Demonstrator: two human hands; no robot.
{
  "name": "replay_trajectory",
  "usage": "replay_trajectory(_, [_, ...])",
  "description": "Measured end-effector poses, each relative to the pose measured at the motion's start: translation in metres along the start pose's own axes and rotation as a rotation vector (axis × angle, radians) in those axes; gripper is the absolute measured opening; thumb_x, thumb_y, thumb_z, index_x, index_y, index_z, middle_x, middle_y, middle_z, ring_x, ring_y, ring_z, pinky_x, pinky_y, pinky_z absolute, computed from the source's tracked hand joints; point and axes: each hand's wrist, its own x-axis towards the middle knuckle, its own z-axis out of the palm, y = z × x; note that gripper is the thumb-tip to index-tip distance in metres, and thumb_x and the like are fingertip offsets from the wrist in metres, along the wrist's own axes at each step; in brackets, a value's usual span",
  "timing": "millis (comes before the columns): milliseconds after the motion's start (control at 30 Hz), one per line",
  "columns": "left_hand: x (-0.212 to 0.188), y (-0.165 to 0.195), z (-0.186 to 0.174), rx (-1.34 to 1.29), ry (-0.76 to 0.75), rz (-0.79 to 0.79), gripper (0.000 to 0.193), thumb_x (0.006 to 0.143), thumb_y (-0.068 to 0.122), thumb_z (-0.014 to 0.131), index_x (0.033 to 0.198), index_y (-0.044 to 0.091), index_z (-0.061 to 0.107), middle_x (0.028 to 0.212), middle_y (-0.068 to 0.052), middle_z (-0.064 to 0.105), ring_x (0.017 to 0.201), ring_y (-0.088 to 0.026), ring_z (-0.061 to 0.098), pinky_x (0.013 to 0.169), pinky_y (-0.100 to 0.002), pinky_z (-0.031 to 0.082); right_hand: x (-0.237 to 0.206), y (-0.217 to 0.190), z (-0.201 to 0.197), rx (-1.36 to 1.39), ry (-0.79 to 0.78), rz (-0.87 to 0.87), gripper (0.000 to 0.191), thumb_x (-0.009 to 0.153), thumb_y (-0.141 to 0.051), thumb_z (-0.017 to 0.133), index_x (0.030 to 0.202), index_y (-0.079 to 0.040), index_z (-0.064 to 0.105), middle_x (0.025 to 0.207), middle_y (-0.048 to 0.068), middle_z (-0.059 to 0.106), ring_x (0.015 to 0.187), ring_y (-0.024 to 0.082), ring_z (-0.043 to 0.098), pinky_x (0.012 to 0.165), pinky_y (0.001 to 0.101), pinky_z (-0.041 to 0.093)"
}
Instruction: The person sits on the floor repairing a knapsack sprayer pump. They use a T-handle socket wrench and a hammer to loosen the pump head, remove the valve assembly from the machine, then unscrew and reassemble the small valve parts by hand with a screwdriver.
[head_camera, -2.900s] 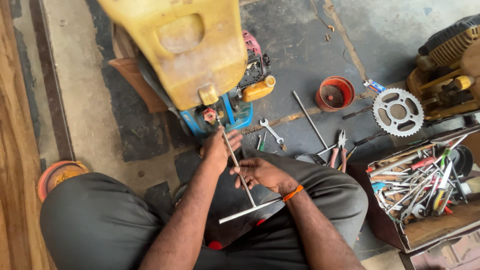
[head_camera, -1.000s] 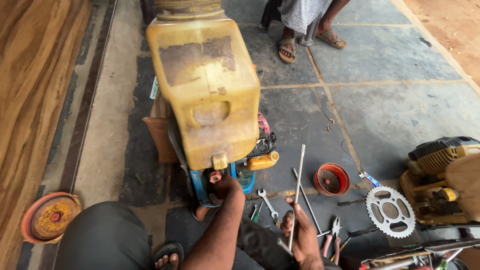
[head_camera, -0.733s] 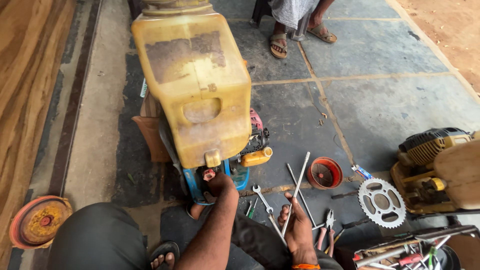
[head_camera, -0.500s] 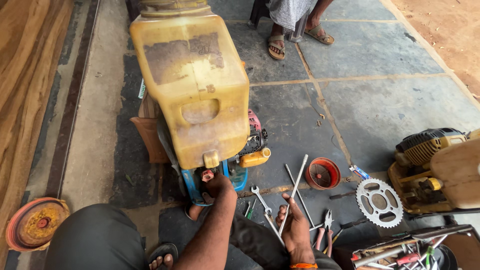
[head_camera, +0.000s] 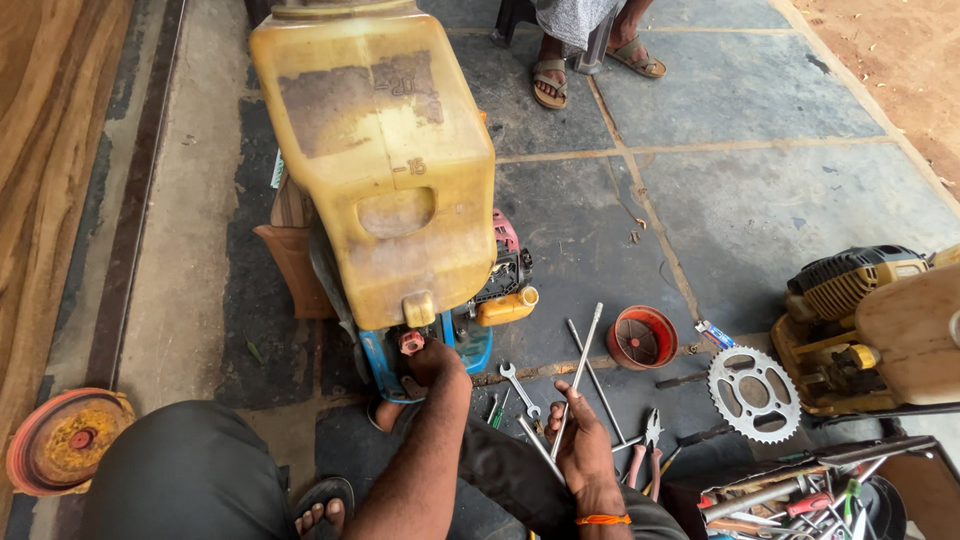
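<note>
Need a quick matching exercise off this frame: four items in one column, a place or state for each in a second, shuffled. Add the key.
Items:
1. long metal rod
2. toothed sprocket
3. red round cap
4. rusty disc

Places or states:
A. lying flat on the floor beside the yellow engine
B. on the floor at far left, by the person's knee
C. held upright in the right hand
D. open side up, on the floor just right of the rod's top end

Pairs: 1-C, 2-A, 3-D, 4-B

The left hand rests under the yellow tank.
</note>
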Motion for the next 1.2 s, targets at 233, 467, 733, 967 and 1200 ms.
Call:
replay_trajectory(233, [0.001,-0.001,-0.003,0.011,-0.020,-0.059,0.032,0.094,0.027,0.066,0.099,-0.004,0.072,0.096,-0.023,0.076,0.088,-0.038,0.075,0.074,-0.047,0.059,0.005,0.003,-0.003,-0.013,0.004,-0.007,0.034,0.102,-0.027,0.054,0.123,-0.003,0.063,0.074,0.002,0.051,0.066,0.013,0.048,0.063,0.0303,0.040])
replay_trajectory(467, [-0.001,0.001,-0.003,0.004,-0.022,-0.066,0.028,0.093,0.022,0.066,0.101,-0.004,0.072,0.098,-0.022,0.076,0.089,-0.037,0.075,0.074,-0.047,0.060,0.007,0.007,-0.006,-0.002,0.054,0.062,0.030,0.100,-0.028,0.061,0.116,-0.003,0.063,0.075,0.001,0.052,0.068,0.013,0.048,0.064,0.0285,0.041])
replay_trajectory(733, [0.004,-0.001,-0.005,-0.020,-0.045,-0.074,0.025,0.092,0.017,0.065,0.103,-0.004,0.071,0.099,-0.022,0.076,0.089,-0.036,0.076,0.074,-0.046,0.061,0.006,0.006,-0.001,-0.026,0.058,0.141,0.038,0.095,-0.045,0.063,0.105,-0.009,0.060,0.075,0.001,0.050,0.067,0.013,0.047,0.062,0.0280,0.040])
replay_trajectory(967, [0.006,0.004,0.001,0.018,-0.044,-0.075,0.026,0.092,0.020,0.067,0.103,-0.004,0.071,0.098,-0.022,0.075,0.088,-0.036,0.076,0.073,-0.046,0.061,0.000,0.002,0.006,-0.099,0.071,0.134,0.049,0.094,-0.055,0.059,0.107,-0.008,0.058,0.074,0.001,0.049,0.067,0.014,0.046,0.061,0.0288,0.039])
replay_trajectory(1200, [0.002,0.004,-0.002,0.138,-0.035,0.031,0.026,0.093,0.020,0.067,0.102,-0.004,0.073,0.098,-0.022,0.077,0.087,-0.035,0.076,0.073,-0.046,0.060,0.000,0.001,0.007,-0.088,0.053,0.145,0.049,0.093,-0.056,0.060,0.106,-0.008,0.057,0.073,0.001,0.050,0.067,0.014,0.048,0.061,0.0284,0.041])
